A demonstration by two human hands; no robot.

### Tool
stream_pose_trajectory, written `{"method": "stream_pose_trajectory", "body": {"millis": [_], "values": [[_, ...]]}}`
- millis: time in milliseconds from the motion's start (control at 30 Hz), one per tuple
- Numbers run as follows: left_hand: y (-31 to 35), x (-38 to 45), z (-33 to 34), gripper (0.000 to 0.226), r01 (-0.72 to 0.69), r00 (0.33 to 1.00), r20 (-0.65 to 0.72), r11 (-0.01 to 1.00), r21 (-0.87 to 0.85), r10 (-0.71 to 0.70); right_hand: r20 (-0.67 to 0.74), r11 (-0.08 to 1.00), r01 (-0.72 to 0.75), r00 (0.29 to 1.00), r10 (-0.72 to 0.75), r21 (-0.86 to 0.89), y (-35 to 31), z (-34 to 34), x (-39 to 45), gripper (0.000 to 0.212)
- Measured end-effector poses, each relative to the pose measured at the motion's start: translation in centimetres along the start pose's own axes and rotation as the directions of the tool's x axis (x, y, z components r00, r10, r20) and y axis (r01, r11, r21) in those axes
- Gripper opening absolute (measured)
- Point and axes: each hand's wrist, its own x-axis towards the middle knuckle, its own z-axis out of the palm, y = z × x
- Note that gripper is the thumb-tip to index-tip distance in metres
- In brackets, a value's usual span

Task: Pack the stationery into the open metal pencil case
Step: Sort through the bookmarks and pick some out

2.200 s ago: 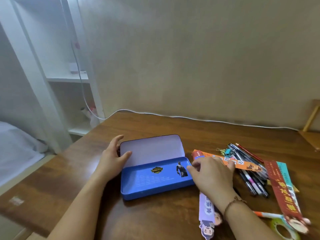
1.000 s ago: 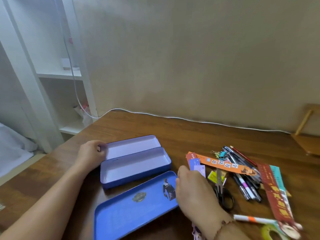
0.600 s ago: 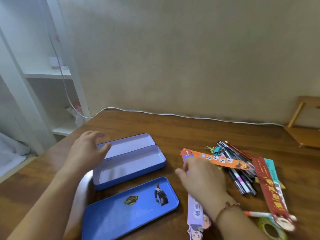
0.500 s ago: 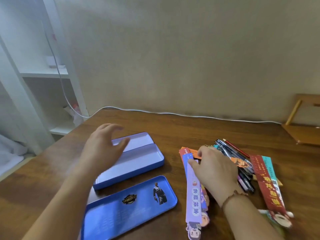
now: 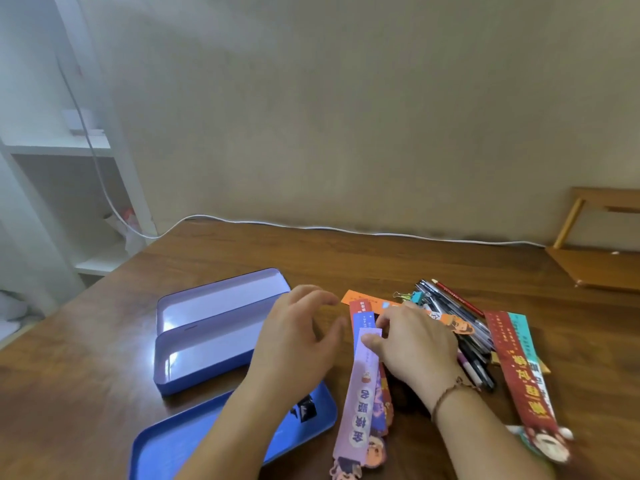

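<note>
The open metal pencil case lies on the wooden table, its lilac inside bare and its lid folded back. A blue inner tray lies in front of it. My left hand hovers over the case's right end, fingers loosely spread and holding nothing. My right hand pinches the top end of a lilac bookmark, which lies on a small stack of bookmarks beside the case. An orange bookmark, a pile of pens, binder clips and a red bookmark lie to the right.
A white cable runs along the table's back edge by the wall. White shelves stand at the left. A wooden stand sits at the far right. The table's left edge runs diagonally.
My left hand has moved right from the case's lid to above its right end. My right hand has shifted onto the top of the lilac bookmark stack. The view tilted slightly.
</note>
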Motion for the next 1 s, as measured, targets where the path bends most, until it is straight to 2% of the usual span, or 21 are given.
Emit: {"method": "stream_pose_trajectory", "body": {"millis": [100,133,167,200,233,300,333,400,433,500,533,567,600,633,667,700,767,800,867,933,1000], "values": [[-0.3,0.1,0.0,0.018,0.017,1.000,0.012,1.000,0.001,-0.017,0.023,0.999,-0.004,1.000,0.003,0.038,0.2,-0.4,0.1,0.022],[-0.2,0.2,-0.1,0.016,0.033,0.999,0.005,0.999,-0.011,-0.033,0.036,0.988,-0.016,0.999,0.010,0.151,0.8,-0.7,0.5,0.018],[-0.3,0.4,-0.2,0.013,0.062,0.998,-0.008,0.996,-0.058,-0.063,0.052,0.937,-0.039,0.998,0.022,0.347,1.6,-1.2,0.9,0.014],[-0.2,0.6,-0.4,0.008,0.117,0.992,-0.020,0.980,-0.159,-0.121,0.066,0.815,-0.077,0.997,0.048,0.575,2.3,-2.1,1.2,0.011],[0.1,0.9,-0.7,0.006,0.186,0.979,-0.016,0.930,-0.317,-0.202,0.063,0.638,-0.114,0.993,0.103,0.761,3.1,-2.9,1.4,0.010],[0.5,1.4,-1.3,0.018,0.266,0.932,-0.007,0.698,-0.664,-0.361,0.076,0.273,-0.144,0.966,0.246,0.951,4.0,-4.3,1.4,0.010],[0.6,1.6,-1.6,0.024,0.255,0.900,-0.005,0.537,-0.804,-0.435,0.086,0.150,-0.136,0.950,0.301,0.979,4.0,-4.7,1.3,0.017],[0.7,1.7,-2.0,0.029,0.144,0.838,0.001,0.219,-0.965,-0.546,0.105,0.023,-0.122,0.924,0.368,0.992,3.4,-4.8,1.1,0.029],[1.0,1.7,-2.1,0.028,0.100,0.816,0.013,0.119,-0.988,-0.578,0.120,-0.028,-0.118,0.922,0.369,0.993,2.7,-4.8,0.9,0.029],[1.5,1.4,-1.9,0.028,0.109,0.797,0.078,0.015,-0.994,-0.598,0.184,-0.132,-0.154,0.948,0.260,0.979,0.4,-4.3,-0.1,0.022],[1.8,1.3,-1.6,0.028,0.155,0.802,0.130,-0.007,-0.988,-0.583,0.214,-0.126,-0.194,0.961,0.172,0.973,-0.9,-4.0,-0.7,0.018],[2.1,1.3,-1.4,0.027,0.207,0.809,0.179,-0.013,-0.978,-0.559,0.217,-0.007,-0.218,0.972,0.088,0.976,-1.9,-3.3,-1.3,0.014],[2.2,1.2,-1.2,0.025,0.250,0.820,0.210,0.002,-0.968,-0.532,0.190,0.229,-0.189,0.982,0.017,0.955,-2.7,-2.6,-1.7,0.011],[2.2,1.2,-1.2,0.023,0.272,0.832,0.223,0.023,-0.962,-0.508,0.143,0.485,-0.100,0.988,-0.053,0.869,-3.1,-1.9,-1.9,0.009],[2.1,1.2,-1.2,0.024,0.276,0.844,0.217,0.050,-0.960,-0.491,0.093,0.668,0.002,0.990,-0.107,0.744,-3.2,-1.4,-2.0,0.009],[2.0,1.2,-1.4,0.026,0.271,0.851,0.200,0.080,-0.959,-0.485,0.027,0.769,0.090,0.990,-0.138,0.633,-3.0,-1.2,-1.9,0.011],[1.5,1.1,-1.7,0.026,0.309,0.847,0.201,0.148,-0.940,-0.493,-0.109,0.877,0.196,0.980,-0.165,0.438,-2.1,-1.4,-1.6,0.012],[1.2,1.1,-1.7,0.025,0.357,0.832,0.233,0.164,-0.920,-0.504,-0.142,0.932,0.229,0.970,-0.195,0.281,-1.6,-1.2,-1.3,0.020],[0.7,1.2,-1.5,0.023,0.466,0.782,0.360,0.093,-0.880,-0.510,-0.020,0.966,0.259,0.966,-0.259,0.011,-0.6,-0.2,-0.6,0.055],[0.3,1.2,-1.4,0.026,0.573,0.716,0.515,-0.024,-0.819,-0.471,0.123,0.966,0.257,0.959,-0.254,-0.009,-0.3,0.7,0.0,0.074],[0.0,1.2,-1.3,0.027,0.638,0.670,0.613,-0.098,-0.764,-0.420,0.147,0.970,0.244,0.958,-0.244,0.023,-0.1,1.1,0.3,0.077]]}}
